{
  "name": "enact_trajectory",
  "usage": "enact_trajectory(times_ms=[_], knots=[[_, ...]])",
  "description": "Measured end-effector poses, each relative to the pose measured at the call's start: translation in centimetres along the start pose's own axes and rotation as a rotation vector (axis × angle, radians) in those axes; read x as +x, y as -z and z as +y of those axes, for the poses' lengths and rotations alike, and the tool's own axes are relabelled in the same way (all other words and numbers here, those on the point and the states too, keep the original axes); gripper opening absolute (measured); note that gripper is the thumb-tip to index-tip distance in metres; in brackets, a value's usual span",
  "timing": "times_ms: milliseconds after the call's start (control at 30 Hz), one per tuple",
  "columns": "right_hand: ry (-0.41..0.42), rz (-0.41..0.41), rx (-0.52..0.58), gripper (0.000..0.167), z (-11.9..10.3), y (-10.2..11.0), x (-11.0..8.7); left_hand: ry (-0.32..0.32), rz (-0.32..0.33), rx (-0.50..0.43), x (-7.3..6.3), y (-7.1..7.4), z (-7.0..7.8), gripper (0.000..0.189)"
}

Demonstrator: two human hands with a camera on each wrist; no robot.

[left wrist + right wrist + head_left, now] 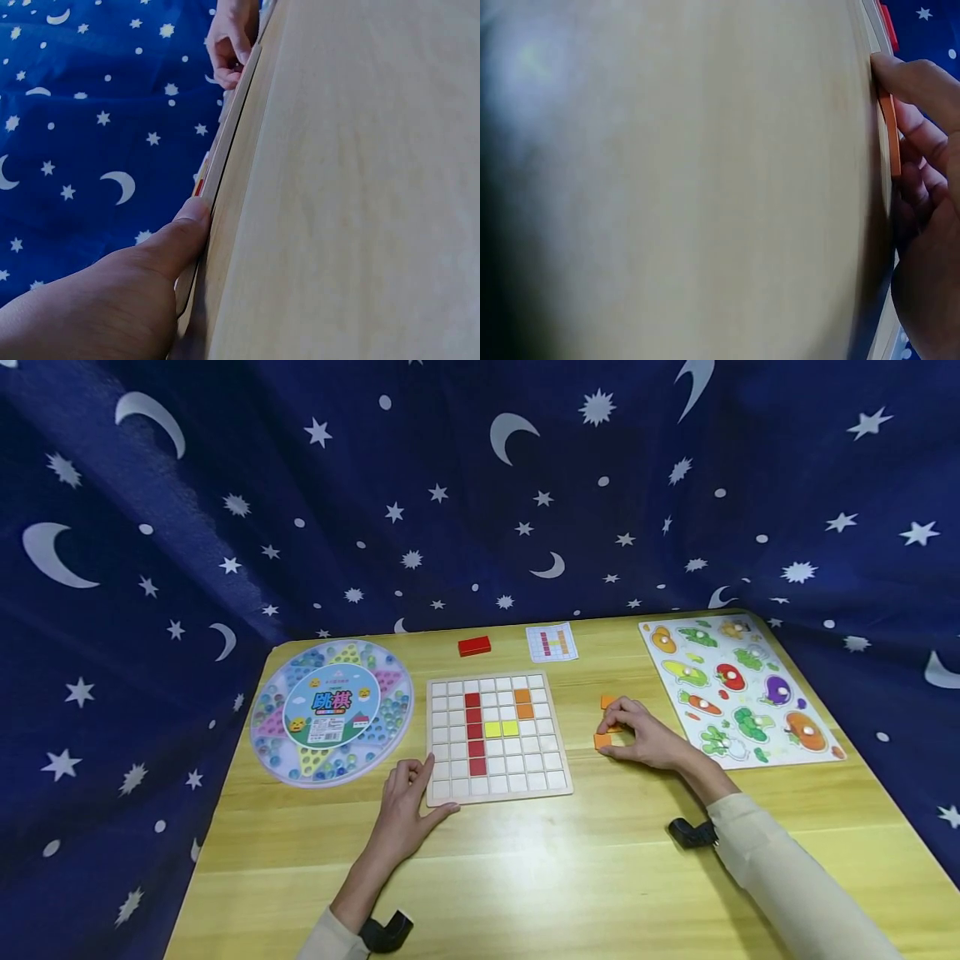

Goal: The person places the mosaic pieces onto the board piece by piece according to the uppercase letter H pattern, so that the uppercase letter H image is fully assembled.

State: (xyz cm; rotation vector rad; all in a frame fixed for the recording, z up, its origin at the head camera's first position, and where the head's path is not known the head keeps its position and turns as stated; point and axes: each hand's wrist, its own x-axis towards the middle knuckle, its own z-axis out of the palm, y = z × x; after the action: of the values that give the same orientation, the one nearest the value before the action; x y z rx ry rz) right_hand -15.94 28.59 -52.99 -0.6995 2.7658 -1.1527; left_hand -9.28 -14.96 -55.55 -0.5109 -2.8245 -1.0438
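Observation:
A square wooden grid board [531, 762] lies on the table, holding a column of red tiles [476, 749], two yellow tiles [501, 728] and two orange tiles [523, 703]. At its near left corner my left hand [405, 810] grips the edges, thumb along the front and index finger at the side. The left wrist view shows that thumb [169, 244] against the board's edge. Right of the board, my right hand [647, 739] pinches an orange square tile [602, 741] between thumb and index finger, low over the table. More orange tiles [609, 702] lie beside and partly beneath its fingers.
Behind the board are a red block [474, 647] and a pattern card [552, 642]. A round Chinese checkers set with marbles [390, 718] lies to the left. A vegetable peg puzzle [742, 693] lies at the right. A starry blue curtain [480, 510] hangs behind the table.

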Motion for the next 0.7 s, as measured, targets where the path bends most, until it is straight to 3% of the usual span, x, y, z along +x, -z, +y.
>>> enact_trajectory(times_ms=[600,700], knots=[[-0.002,0.028,0.019,0.019,-0.1,-0.2,-0.1,-0.002,-0.008,0.007,0.0,0.0,-0.1,0.089],[-0.003,0.037,0.031,0.018,-1.9,0.1,-0.1,-0.004,-0.009,0.009,0.0,0.0,-0.1,0.089]])
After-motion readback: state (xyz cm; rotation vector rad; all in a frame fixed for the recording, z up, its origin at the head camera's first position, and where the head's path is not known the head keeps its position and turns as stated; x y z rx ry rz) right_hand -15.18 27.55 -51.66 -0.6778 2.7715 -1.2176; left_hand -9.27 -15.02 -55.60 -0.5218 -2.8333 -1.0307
